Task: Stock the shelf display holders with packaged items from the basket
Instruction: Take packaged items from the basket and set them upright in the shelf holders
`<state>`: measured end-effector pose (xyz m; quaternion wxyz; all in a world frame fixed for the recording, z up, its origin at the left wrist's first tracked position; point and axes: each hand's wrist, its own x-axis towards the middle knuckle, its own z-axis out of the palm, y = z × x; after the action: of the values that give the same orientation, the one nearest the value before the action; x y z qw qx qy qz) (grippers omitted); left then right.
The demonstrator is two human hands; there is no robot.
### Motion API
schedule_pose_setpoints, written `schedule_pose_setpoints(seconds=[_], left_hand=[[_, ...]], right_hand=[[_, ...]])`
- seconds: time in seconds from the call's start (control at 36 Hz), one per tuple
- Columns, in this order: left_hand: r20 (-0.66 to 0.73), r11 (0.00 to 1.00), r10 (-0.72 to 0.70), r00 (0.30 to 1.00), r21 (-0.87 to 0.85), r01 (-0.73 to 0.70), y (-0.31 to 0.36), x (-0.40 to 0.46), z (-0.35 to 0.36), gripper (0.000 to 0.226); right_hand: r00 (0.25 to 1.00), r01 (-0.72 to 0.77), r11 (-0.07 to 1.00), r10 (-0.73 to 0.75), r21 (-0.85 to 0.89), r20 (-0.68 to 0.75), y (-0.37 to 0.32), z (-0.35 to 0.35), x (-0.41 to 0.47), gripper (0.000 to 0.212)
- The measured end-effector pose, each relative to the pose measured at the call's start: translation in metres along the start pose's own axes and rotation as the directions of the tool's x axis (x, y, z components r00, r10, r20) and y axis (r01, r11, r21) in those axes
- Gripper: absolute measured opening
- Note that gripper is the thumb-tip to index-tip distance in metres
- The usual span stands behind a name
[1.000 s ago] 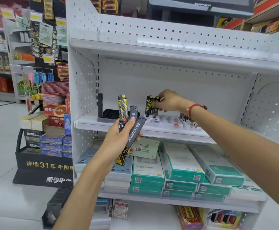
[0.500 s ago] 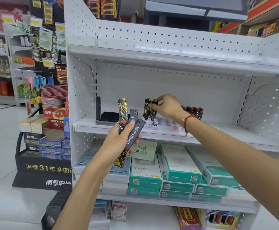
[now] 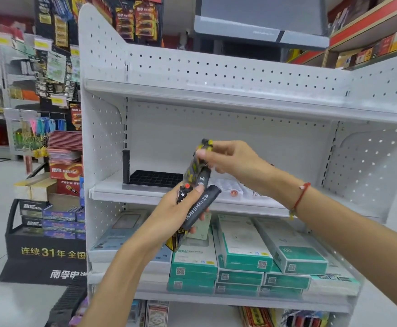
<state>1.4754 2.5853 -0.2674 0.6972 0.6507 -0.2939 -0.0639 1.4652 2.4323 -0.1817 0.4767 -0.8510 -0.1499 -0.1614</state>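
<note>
Head view: left hand [image 3: 169,208] grips a fanned bunch of sticks [image 3: 198,204] as a ready supply, while right hand [image 3: 230,159] pinches the yellow-black stick [image 3: 194,166] by its top, seemingly bound for the black grid holder [image 3: 155,179] on the shelf [image 3: 112,192].

The yellow-black pack [image 3: 196,161] is motion-blurred, its top hidden by fingers [image 3: 207,154].

A single head-worn wide-angle view looks forward and slightly down at a white pegboard shelf unit [image 3: 216,90], close enough that both forearms reach in from the bottom edge. The store aisle shows at far left
</note>
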Motion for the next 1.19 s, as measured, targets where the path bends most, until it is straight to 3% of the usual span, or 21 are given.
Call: schedule_pose_setpoints(seconds=[0.08, 0.14, 0.19, 0.33, 0.42, 0.5, 0.61, 0.81, 1.19], left_hand=[[-0.061, 0.996, -0.04, 0.997, -0.084, 0.035, 0.0, 0.0, -0.004, 0.026], [-0.072, 0.943, -0.136, 0.988, -0.316, 0.107, 0.0, 0.001, -0.003, 0.026], [-0.051, 0.826, -0.199, 0.979, -0.546, 0.14, 0.001, 0.002, 0.001, 0.02], [-0.06, 0.6, -0.313, 0.948, -0.786, 0.149, 0.0, 0.005, 0.005, 0.015], [-0.027, 0.465, -0.361, 0.932, -0.872, 0.155, 0.0, 0.005, 0.005, 0.013], [-0.009, 0.472, -0.359, 0.933, -0.864, 0.174, 0.002, 0.006, 0.009, 0.015], [0.013, 0.497, -0.351, 0.936, -0.845, 0.198, 0.002, 0.006, 0.014, 0.017], [0.034, 0.453, -0.363, 0.931, -0.867, 0.209, 0.0, 0.007, 0.017, 0.013], [0.08, 0.537, -0.402, 0.912, -0.787, 0.305, -0.001, 0.003, 0.014, 0.02]], right_hand=[[0.981, 0.034, 0.977, 0.008, 0.211, -0.196, 0.002, -0.016, 0.002, 0.014], [0.947, 0.036, 0.978, 0.033, 0.206, -0.32, 0.005, -0.024, 0.003, 0.019], [0.914, 0.006, 0.986, 0.063, 0.167, -0.401, 0.013, -0.029, 0.005, 0.015], [0.913, -0.218, 0.976, 0.208, 0.012, -0.35, 0.038, -0.038, 0.016, 0.025], [0.925, -0.236, 0.972, 0.218, -0.019, -0.312, 0.045, -0.031, 0.021, 0.043], [0.944, -0.145, 0.987, 0.117, -0.069, -0.308, 0.044, -0.026, 0.027, 0.033], [0.956, -0.066, 0.945, -0.033, -0.321, -0.293, 0.042, -0.029, 0.041, 0.025], [0.995, -0.052, 0.827, -0.002, -0.56, -0.096, 0.047, -0.024, 0.054, 0.026], [0.994, -0.087, 0.793, 0.031, -0.603, -0.103, 0.048, -0.024, 0.055, 0.03]])
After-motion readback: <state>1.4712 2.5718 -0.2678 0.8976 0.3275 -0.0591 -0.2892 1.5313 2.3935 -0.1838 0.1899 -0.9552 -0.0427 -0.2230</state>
